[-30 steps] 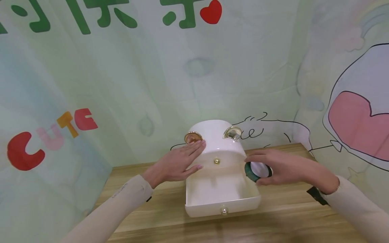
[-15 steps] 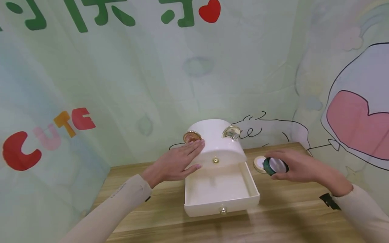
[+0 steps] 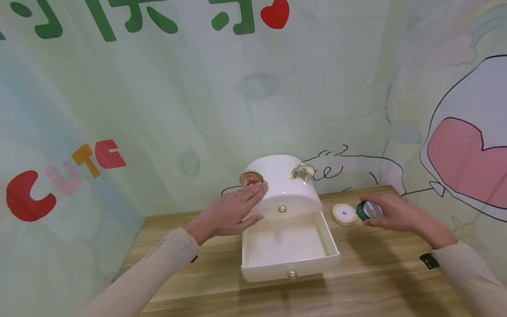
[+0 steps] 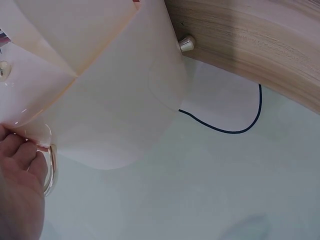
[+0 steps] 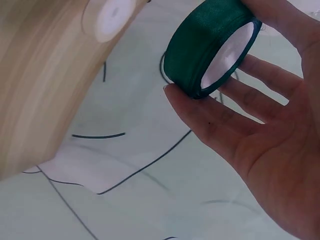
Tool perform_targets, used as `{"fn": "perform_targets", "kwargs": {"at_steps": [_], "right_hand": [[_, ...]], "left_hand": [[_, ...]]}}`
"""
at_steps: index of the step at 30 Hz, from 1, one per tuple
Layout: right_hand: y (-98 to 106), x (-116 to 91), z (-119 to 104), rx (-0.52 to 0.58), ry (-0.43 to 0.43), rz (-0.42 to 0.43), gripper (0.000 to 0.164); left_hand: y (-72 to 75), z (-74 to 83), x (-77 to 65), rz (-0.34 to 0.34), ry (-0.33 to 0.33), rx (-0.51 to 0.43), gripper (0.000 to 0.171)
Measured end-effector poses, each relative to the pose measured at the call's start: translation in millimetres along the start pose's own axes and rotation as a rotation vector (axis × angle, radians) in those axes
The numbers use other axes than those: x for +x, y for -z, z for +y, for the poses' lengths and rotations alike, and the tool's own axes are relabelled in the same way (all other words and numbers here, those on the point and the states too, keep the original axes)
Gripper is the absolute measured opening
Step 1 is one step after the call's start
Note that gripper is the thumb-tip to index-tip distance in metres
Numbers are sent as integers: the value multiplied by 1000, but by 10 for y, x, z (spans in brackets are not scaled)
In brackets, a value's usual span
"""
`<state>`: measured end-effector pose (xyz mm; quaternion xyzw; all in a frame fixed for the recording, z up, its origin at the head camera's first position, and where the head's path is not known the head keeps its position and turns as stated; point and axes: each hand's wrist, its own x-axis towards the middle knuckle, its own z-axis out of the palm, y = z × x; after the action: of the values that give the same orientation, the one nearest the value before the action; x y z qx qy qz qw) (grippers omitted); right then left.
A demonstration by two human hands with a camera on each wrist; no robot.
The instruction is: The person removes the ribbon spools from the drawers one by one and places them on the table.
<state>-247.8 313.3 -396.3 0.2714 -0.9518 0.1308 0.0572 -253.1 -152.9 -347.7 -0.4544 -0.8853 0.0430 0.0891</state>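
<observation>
A green ribbon roll with a pale core is gripped by my right hand, between thumb and fingers. In the right wrist view it appears held on edge above the table. Just left of it a cream ribbon roll lies flat on the wood. My left hand rests with straight fingers on the top of a white box, beside its left round gold-rimmed ear. The lower drawer of that box stands pulled out, its inside bare, with a gold knob in front.
The wooden table meets a printed curtain behind the box. A second gold knob sits on the closed upper front. The right gold-rimmed ear sticks up from the box.
My right hand has carried the green ribbon roll right, away from the open drawer. The cream roll, hidden at first, now shows on the table. My left hand stays in place.
</observation>
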Motion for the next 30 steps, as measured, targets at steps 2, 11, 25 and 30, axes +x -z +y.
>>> {"fn": "perform_targets", "kwargs": {"at_steps": [2, 11, 25, 30], "right_hand": [[-28, 12, 64, 11, -31, -13, 62], [-186, 95, 332, 46, -114, -13, 63], [-506, 228, 699, 37, -189, 8, 62], [-607, 271, 832, 37, -215, -19, 63]], "left_hand": [[2, 1, 1, 2, -1, -3, 73], [6, -2, 4, 12, 1, -1, 72], [3, 13, 3, -2, 14, -33, 73], [-7, 12, 2, 8, 13, -27, 73]]}}
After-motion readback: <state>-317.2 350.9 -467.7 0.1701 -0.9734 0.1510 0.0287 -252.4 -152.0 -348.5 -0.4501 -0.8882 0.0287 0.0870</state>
